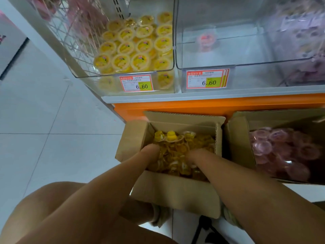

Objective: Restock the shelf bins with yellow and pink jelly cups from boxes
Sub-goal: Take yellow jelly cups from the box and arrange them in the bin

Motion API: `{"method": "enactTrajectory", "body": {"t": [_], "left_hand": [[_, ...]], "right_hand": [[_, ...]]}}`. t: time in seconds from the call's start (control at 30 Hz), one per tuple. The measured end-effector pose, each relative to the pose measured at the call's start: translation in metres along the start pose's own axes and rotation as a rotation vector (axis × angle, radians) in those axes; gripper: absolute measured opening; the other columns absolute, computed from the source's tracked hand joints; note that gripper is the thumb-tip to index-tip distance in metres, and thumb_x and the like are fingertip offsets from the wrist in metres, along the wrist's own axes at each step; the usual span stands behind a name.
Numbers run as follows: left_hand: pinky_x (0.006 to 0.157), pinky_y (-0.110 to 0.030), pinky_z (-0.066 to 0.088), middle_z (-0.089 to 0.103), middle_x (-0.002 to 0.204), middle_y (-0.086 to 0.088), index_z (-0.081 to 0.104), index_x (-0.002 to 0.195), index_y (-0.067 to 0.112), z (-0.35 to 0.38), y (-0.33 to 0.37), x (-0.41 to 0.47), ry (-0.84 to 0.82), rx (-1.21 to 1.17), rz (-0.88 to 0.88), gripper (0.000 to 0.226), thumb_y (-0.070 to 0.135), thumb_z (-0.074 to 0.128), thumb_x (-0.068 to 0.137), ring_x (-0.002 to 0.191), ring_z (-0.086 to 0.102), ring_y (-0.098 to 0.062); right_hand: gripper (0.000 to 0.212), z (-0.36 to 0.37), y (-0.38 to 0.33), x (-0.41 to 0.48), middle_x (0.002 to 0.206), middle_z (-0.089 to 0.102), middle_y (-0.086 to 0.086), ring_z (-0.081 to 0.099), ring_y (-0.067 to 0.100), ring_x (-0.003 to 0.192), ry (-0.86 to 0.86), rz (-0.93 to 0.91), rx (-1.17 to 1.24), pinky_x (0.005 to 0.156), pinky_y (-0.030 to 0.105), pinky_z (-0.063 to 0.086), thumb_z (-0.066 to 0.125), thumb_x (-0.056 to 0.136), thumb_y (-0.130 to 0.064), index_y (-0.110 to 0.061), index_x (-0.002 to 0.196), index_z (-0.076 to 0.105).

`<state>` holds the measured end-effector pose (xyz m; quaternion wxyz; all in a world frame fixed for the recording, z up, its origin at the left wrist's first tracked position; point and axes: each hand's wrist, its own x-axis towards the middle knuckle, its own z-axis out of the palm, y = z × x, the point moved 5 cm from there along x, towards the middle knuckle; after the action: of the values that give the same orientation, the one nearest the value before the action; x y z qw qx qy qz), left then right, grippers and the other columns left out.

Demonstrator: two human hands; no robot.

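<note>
An open cardboard box (pixel 175 192) on the floor holds a heap of yellow jelly cups (pixel 177 147). Both hands are plunged into that heap. My left hand (pixel 149 151) is at the box's left side and my right hand (pixel 197 154) at its right; the fingers of both are buried among the cups and hidden. A second box (pixel 237 138) to the right holds pink jelly cups (pixel 281 148). On the shelf above, the left clear bin (pixel 123 74) is well filled with yellow cups (pixel 137 44). The right clear bin (pixel 246 66) holds one pink cup (pixel 206 40).
Price tags (pixel 136 83) marked 6.60 hang on both bin fronts. An orange shelf base (pixel 211 104) runs behind the boxes. Pale tiled floor (pixel 44 120) spreads to the left. My knees and shoes sit below the yellow box.
</note>
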<state>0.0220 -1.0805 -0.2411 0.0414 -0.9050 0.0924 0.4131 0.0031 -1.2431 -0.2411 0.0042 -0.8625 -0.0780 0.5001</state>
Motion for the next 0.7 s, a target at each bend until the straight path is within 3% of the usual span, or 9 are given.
{"method": "enactTrajectory", "body": {"t": [0.1, 0.17, 0.27, 0.37, 0.47, 0.53, 0.6, 0.63, 0.7], "left_hand": [[0.098, -0.036, 0.042, 0.057, 0.127, -0.013, 0.056, 0.123, 0.006, -0.006, -0.005, -0.003, 0.103, -0.280, -0.093, 0.030, 0.014, 0.045, 0.096, 0.119, 0.054, -0.027], [0.097, -0.034, 0.043, 0.058, 0.126, -0.012, 0.057, 0.121, 0.006, -0.010, -0.003, -0.007, 0.161, -0.281, -0.081, 0.029, 0.013, 0.045, 0.096, 0.118, 0.055, -0.026], [0.094, -0.033, 0.044, 0.059, 0.123, -0.013, 0.059, 0.118, 0.003, -0.020, -0.006, -0.009, 0.226, -0.286, -0.092, 0.026, 0.008, 0.045, 0.096, 0.115, 0.057, -0.027], [0.087, -0.034, 0.048, 0.063, 0.114, -0.017, 0.061, 0.111, -0.001, -0.034, -0.010, -0.012, 0.198, -0.286, -0.090, 0.023, 0.007, 0.051, 0.092, 0.106, 0.060, -0.030], [0.070, -0.030, 0.047, 0.065, 0.093, -0.010, 0.067, 0.095, 0.003, -0.044, -0.012, -0.019, 0.117, -0.259, -0.046, 0.015, 0.012, 0.060, 0.086, 0.088, 0.062, -0.026], [0.059, -0.026, 0.040, 0.055, 0.073, -0.004, 0.060, 0.070, 0.011, -0.044, -0.019, -0.024, 0.086, -0.248, -0.048, 0.016, 0.016, 0.059, 0.085, 0.074, 0.053, -0.021], [0.053, -0.022, 0.031, 0.047, 0.066, -0.003, 0.051, 0.059, 0.013, -0.048, -0.024, -0.035, 0.052, -0.305, -0.056, 0.027, 0.016, 0.057, 0.086, 0.068, 0.045, -0.018], [0.054, -0.022, 0.030, 0.049, 0.070, -0.004, 0.055, 0.065, 0.011, -0.051, -0.026, -0.037, 0.027, -0.367, -0.038, 0.024, 0.016, 0.056, 0.087, 0.069, 0.045, -0.018], [0.058, -0.017, 0.039, 0.054, 0.082, -0.007, 0.064, 0.095, 0.004, -0.059, -0.020, -0.050, -0.090, -0.440, 0.038, 0.012, 0.013, 0.055, 0.092, 0.076, 0.052, -0.018]], "right_hand": [[0.042, 0.000, 0.004, 0.004, 0.139, 0.045, 0.016, 0.046, 0.031, 0.127, -0.035, 0.022, 0.015, 0.100, 0.037, 0.040, 0.048, 0.095, -0.011, -0.003, 0.136, 0.045], [0.042, 0.000, 0.002, 0.005, 0.142, 0.042, 0.018, 0.043, 0.032, 0.129, -0.068, 0.004, -0.060, 0.103, 0.038, 0.037, 0.044, 0.098, -0.014, -0.002, 0.138, 0.043], [0.048, 0.003, 0.000, 0.005, 0.141, 0.045, 0.015, 0.048, 0.031, 0.125, -0.071, -0.018, -0.148, 0.099, 0.038, 0.042, 0.056, 0.091, -0.009, -0.003, 0.137, 0.046], [0.040, -0.003, 0.002, -0.005, 0.132, 0.053, 0.013, 0.055, 0.027, 0.117, -0.019, -0.008, -0.016, 0.092, 0.032, 0.047, 0.059, 0.089, -0.008, -0.002, 0.129, 0.053], [0.028, -0.014, 0.017, -0.015, 0.108, 0.062, 0.012, 0.058, 0.022, 0.086, 0.125, -0.036, 0.238, 0.064, 0.026, 0.044, 0.048, 0.095, -0.011, -0.003, 0.121, 0.057], [0.021, -0.014, 0.037, -0.017, 0.097, 0.061, 0.009, 0.052, 0.020, 0.081, 0.196, 0.004, 0.306, 0.065, 0.026, 0.042, 0.047, 0.096, -0.013, -0.007, 0.108, 0.062], [0.014, -0.011, 0.051, -0.019, 0.095, 0.062, 0.006, 0.056, 0.019, 0.084, 0.233, 0.017, 0.384, 0.068, 0.026, 0.044, 0.051, 0.094, -0.015, -0.011, 0.093, 0.064], [0.011, -0.012, 0.052, -0.023, 0.088, 0.063, 0.003, 0.058, 0.018, 0.082, 0.250, -0.029, 0.430, 0.065, 0.023, 0.045, 0.056, 0.092, -0.015, -0.015, 0.084, 0.064], [0.014, -0.016, 0.053, -0.031, 0.074, 0.063, -0.002, 0.061, 0.013, 0.072, 0.279, -0.118, 0.573, 0.058, 0.020, 0.046, 0.067, 0.085, -0.012, -0.019, 0.074, 0.061]]}}
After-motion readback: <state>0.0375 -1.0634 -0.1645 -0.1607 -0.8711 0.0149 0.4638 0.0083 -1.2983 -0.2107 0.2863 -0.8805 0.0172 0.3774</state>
